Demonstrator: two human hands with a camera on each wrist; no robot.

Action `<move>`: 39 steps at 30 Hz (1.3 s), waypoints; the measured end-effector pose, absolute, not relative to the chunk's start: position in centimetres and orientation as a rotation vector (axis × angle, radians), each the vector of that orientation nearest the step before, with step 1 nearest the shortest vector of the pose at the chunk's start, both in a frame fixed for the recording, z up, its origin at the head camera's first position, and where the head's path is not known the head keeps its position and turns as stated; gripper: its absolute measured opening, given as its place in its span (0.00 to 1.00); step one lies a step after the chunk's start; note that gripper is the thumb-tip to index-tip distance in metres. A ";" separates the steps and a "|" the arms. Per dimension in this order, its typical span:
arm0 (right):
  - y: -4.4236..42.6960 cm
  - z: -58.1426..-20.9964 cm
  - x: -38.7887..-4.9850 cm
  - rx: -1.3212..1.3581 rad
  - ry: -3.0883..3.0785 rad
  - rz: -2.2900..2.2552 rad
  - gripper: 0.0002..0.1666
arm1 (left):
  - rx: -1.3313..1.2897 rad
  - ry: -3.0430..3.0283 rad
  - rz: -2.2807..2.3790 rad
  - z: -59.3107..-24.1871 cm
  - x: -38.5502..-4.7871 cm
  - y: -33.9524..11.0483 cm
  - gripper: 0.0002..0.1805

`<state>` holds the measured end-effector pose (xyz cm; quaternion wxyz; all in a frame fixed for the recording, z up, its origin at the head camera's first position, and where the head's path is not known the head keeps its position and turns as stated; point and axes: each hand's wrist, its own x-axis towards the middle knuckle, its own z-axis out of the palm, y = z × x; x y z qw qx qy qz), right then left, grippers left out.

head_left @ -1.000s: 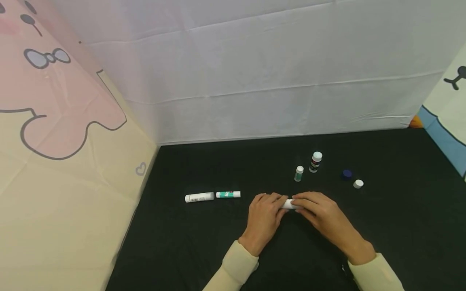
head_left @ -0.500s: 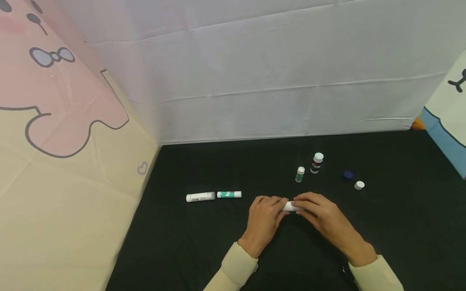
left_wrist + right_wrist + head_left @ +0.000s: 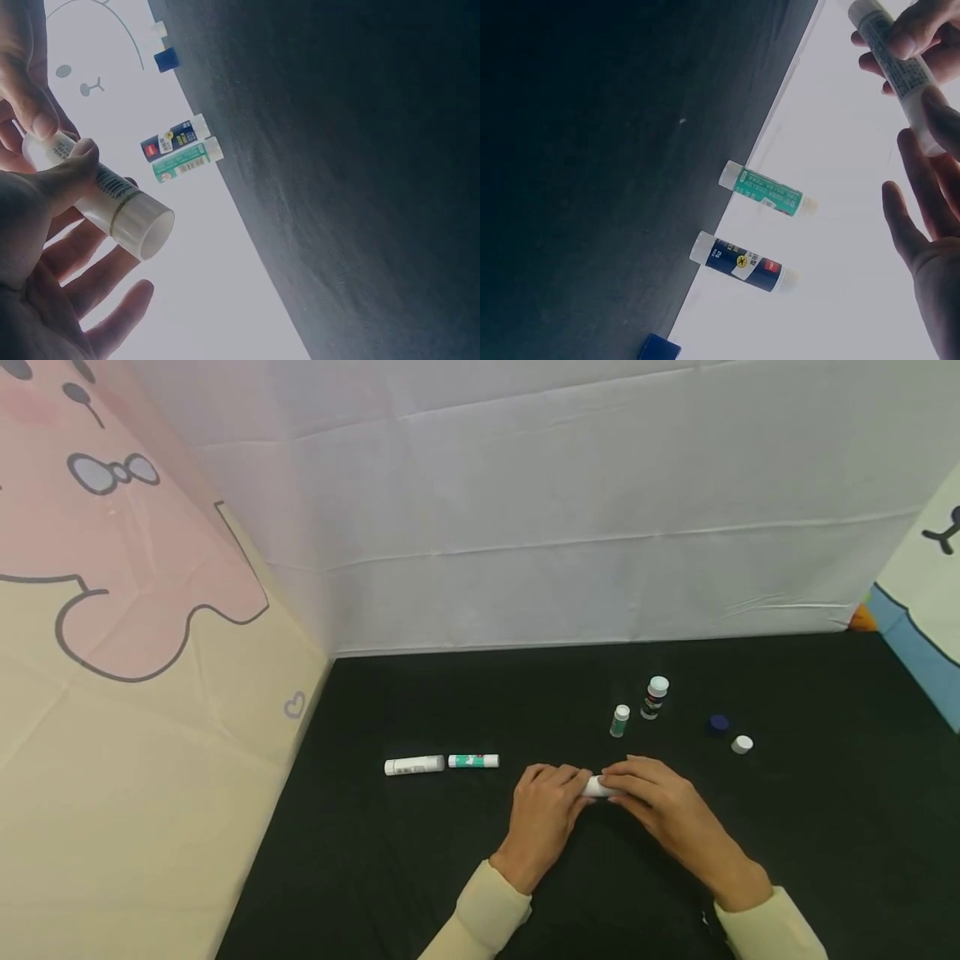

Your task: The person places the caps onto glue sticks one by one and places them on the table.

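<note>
Both hands hold one white glue-stick-like tube (image 3: pixel 597 787) between them, lying level above the black cloth. My left hand (image 3: pixel 543 814) grips its left part; in the left wrist view the thumb lies across the printed tube (image 3: pixel 112 186), whose wide white end points away. At the other end my right hand (image 3: pixel 671 818) pinches it between thumb and fingers, which the right wrist view also shows on the tube (image 3: pixel 896 67). Beyond the hands stand a small green tube (image 3: pixel 619 722) and a dark blue one (image 3: pixel 655 697), both with white tops.
A white tube (image 3: pixel 414 765) and a green-and-white tube (image 3: pixel 474 761) lie end to end at the left. On the right are a dark blue cap (image 3: pixel 717 724) and a white cap (image 3: pixel 742 744). A pale cloth wall (image 3: pixel 480 602) rises behind the black surface (image 3: pixel 375 860).
The head view has shifted slightly. Both hands keep their hold on the white tube, nearly in the same place.
</note>
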<state>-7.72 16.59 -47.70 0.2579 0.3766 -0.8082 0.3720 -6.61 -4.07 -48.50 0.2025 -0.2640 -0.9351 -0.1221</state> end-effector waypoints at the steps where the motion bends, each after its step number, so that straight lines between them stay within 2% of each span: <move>1: 16.6 -47.7 -7.7 1.021 -2.195 1.016 0.28 | -0.739 -2.614 -0.338 -48.5 -6.6 -4.1 0.16; 39: 15.8 -48.5 -7.6 0.990 -2.219 1.083 0.30 | -0.708 -2.593 -0.215 -48.9 -6.5 -4.0 0.16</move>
